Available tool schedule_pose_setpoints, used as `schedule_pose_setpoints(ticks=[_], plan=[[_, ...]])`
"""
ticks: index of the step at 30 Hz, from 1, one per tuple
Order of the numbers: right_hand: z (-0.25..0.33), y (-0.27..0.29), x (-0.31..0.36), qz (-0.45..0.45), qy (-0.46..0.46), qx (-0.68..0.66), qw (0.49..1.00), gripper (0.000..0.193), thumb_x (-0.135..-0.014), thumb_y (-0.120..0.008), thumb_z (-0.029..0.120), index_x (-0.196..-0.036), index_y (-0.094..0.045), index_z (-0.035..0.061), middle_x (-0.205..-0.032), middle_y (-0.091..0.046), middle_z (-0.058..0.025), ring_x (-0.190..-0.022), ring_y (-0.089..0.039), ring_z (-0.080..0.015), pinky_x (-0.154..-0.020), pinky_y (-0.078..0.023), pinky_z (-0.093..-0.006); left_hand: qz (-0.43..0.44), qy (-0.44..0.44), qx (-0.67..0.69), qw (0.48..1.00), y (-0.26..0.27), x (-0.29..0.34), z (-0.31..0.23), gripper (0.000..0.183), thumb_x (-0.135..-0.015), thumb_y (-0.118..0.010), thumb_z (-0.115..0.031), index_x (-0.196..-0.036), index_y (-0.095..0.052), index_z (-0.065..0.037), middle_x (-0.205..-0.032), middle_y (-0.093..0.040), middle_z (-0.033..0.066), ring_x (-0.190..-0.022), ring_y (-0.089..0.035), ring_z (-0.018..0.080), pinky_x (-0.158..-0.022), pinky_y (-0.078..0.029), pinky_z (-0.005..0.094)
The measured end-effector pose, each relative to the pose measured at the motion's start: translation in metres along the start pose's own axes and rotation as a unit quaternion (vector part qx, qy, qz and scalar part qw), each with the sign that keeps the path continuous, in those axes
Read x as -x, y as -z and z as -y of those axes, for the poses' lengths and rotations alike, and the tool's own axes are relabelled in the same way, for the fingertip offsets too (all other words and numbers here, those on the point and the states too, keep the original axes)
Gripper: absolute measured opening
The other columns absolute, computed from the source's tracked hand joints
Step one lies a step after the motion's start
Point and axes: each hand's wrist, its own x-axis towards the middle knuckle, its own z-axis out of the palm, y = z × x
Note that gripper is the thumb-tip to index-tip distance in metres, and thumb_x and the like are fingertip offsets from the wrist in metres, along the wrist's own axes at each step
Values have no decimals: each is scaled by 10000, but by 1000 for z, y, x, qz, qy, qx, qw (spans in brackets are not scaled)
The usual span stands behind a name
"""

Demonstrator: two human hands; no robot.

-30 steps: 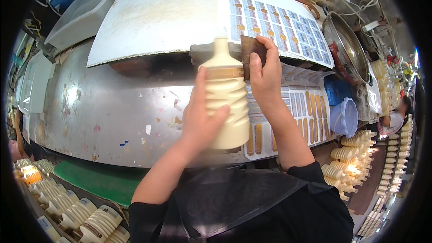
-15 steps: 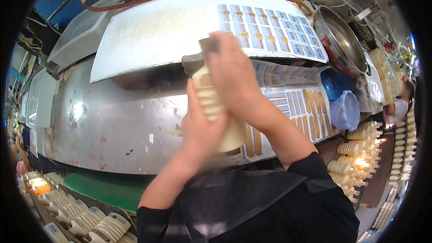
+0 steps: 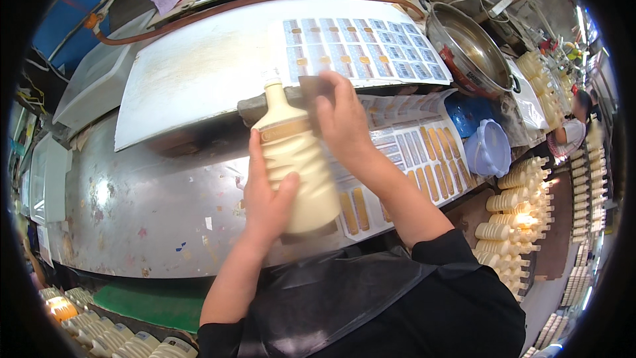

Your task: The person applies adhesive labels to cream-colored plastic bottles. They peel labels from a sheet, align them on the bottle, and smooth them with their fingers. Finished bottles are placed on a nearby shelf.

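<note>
At a metal bench (image 3: 152, 205), we clasp a cream bottle (image 3: 306, 185) in our left hand (image 3: 267, 204), apparently to steady it; our right hand (image 3: 344, 124) pinches a flat brown piece (image 3: 309, 90).

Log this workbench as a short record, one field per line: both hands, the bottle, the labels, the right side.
Left hand: gripping the cream bottle, thumb across its ribbed body
Right hand: holding a flat brown piece, blurred, near the bottle's shoulder
Bottle pose: neck pointing away from the person
Bottle marking: brown band below the neck
Labels: printed sheets on the white board, more nearer the person
Right side: lavender bucket, metal pan, many cream bottles
</note>
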Motion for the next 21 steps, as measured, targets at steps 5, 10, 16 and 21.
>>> schedule_pose_setpoints(ticks=[5,10,16,21], plan=[[-26,-4,5,-42,46,-56,996,412,-969,-586,80,-1370,-506,28,-1252,-620,-219,-1135,-622,-387,-988,-484,-435,-12,38,111,993,-4,3,-6,924,-892,-603,-115,-1645,-79,-4,-1507,-471,220,-1293,-559,273,-1101,-450,383],[-56,50,-22,-44,-116,-193,973,263,-919,-630,123,-1156,-722,55,-1195,-708,-155,-1082,-693,-272,-967,-523,-361,-22,121,117,985,-2,21,-12,977,-879,-641,-118,-1632,-28,-10,-1508,-441,231,-1331,-514,299,-1140,-407,422],[-97,104,-42,-1,57,273,960,291,-874,-606,129,-1119,-739,44,-1147,-720,-143,-970,-704,-343,-875,-558,-435,-5,43,71,997,-6,38,-4,980,-854,-687,-171,-1609,-90,8,-1508,-406,243,-1381,-453,321,-1173,-359,457],[-110,109,-27,71,165,398,900,312,-888,-622,101,-1192,-689,88,-1202,-721,-87,-899,-727,-329,-806,-593,-425,-31,50,45,997,-7,42,3,969,-849,-699,-180,-1602,-125,27,-1485,-437,260,-1354,-492,340,-1165,-373,456]])
